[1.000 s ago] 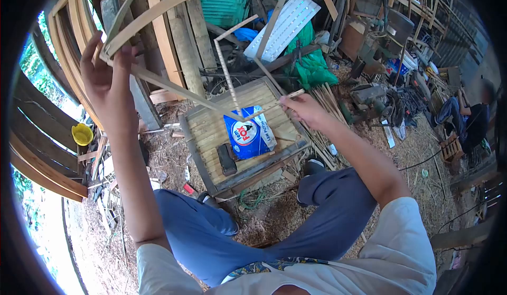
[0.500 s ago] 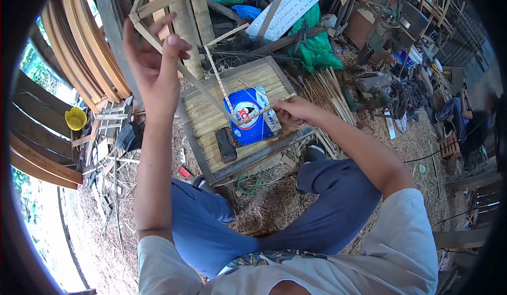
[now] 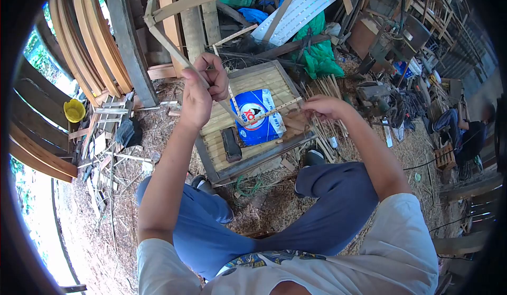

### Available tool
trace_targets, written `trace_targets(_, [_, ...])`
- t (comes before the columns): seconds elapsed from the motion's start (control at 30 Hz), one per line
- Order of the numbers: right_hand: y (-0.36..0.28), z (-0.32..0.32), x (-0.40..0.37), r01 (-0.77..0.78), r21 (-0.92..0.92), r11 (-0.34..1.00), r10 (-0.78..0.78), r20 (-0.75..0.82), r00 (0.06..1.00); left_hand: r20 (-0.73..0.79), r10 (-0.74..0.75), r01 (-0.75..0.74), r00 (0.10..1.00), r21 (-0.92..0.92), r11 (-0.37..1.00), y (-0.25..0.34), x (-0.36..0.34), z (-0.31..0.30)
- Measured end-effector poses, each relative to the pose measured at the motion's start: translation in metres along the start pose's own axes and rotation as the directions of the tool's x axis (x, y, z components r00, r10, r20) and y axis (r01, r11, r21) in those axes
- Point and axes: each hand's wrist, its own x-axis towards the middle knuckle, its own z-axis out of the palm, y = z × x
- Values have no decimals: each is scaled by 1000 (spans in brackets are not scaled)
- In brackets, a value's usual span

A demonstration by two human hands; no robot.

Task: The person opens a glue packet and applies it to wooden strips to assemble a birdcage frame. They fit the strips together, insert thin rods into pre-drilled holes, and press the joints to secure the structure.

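Note:
My left hand [image 3: 205, 90] is closed around a long slat of a light wooden frame [image 3: 171, 47]. The frame is made of thin strips, some with rows of holes, and rises above the low table. My right hand [image 3: 325, 107] has its fingertips pinched together at the right end of a holed strip [image 3: 274, 110]; the exact contact is partly hidden. Beneath the frame, a blue-and-white glue bag [image 3: 256, 128] lies on the slatted tabletop [image 3: 211, 144]. A dark rectangular block [image 3: 231, 144] lies beside the bag, on its left.
Curved wooden pieces [image 3: 87, 36] stand at the left, near a yellow bucket [image 3: 75, 110]. Green plastic sheeting [image 3: 322, 54] and a perforated white panel [image 3: 296, 12] are behind the table. Wood scraps and shavings cover the ground. Another person [image 3: 467, 128] sits far right.
My left hand has come down and right, from open fingers near the upper corner to a grip along the slat. My right hand has slid right towards the strip's end.

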Motion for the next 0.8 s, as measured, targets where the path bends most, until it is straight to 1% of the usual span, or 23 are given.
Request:
trace_targets(0.07, [6, -18, -5, -13, -84, 996, 6, -90, 996, 5, 17, -17, 1000, -22, 1000, 0, 4, -2])
trace_targets(0.1, [7, -24, -9, 12, -98, 995, -27, -160, 987, 8, 24, -23, 1000, -34, 999, 1, 5, -2])
trace_targets(0.17, [10, -34, -15, 55, -128, 990, -90, -294, 951, 22, -20, 21, 1000, -43, 999, 6, 8, -3])
trace_targets(0.27, [8, -38, -13, 241, -87, 966, -254, -472, 844, 35, -75, 78, 997, -75, 994, 13, 12, 0])
trace_targets(0.3, [3, -36, -16, 351, -5, 937, -311, -476, 823, 37, -92, 95, 995, -87, 992, 14, 13, 1])
trace_targets(0.37, [-13, -28, -21, 549, 157, 821, -415, -497, 762, 15, -76, 77, 997, -128, 989, 10, 14, 1])
trace_targets(0.4, [-16, -25, -18, 603, 148, 784, -472, -490, 733, 4, -69, 69, 998, -147, 987, 9, 14, 1])
trace_targets(0.5, [-50, 0, -53, 647, 13, 763, -566, -471, 677, -130, -5, 8, 992, 20, 1000, 12, 11, 13])
trace_targets(0.6, [-65, 8, -70, 646, -99, 757, -634, -349, 690, -41, 124, -113, 991, 201, 973, 9, 9, 8])
trace_targets(0.7, [-68, 10, -73, 712, -105, 694, -718, -164, 676, 26, 156, -152, 987, 420, 895, 12, 8, 9])
trace_targets(0.8, [-72, 21, -76, 793, 10, 609, -785, -137, 604, -7, 176, -166, 984, 294, 941, 10, 8, 16])
